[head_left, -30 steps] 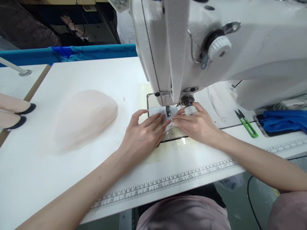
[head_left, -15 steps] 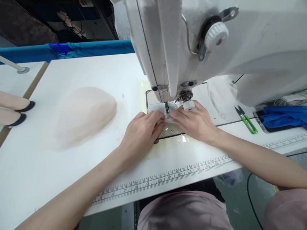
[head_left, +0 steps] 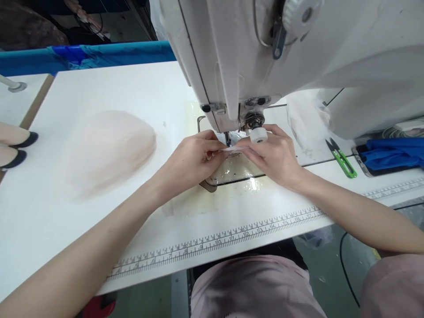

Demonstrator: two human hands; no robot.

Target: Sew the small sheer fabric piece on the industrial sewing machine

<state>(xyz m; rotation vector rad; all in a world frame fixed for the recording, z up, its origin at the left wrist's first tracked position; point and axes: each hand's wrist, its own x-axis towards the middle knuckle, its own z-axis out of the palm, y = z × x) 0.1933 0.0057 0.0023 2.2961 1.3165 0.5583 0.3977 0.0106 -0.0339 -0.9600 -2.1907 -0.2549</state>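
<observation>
Under the head of the white sewing machine, a small strip of thin white fabric stretches between my two hands, just in front of the presser foot. My left hand pinches its left end between thumb and fingers. From the other side, my right hand grips the strip, its fingers partly hidden behind the machine's white knob. Most of the strip is covered by my fingers. A sheer pale-pink fabric piece lies on the table left of my left hand.
Green thread snips lie at the right, beside a phone partly under blue cloth. White fabric rests behind my right hand. A printed ruler runs along the front edge. Two dark-tipped, skin-toned shapes reach in at left.
My left hand has lifted slightly and turned, so the strip now shows between both hands, a little in front of the presser foot. The camera view has shifted slightly.
</observation>
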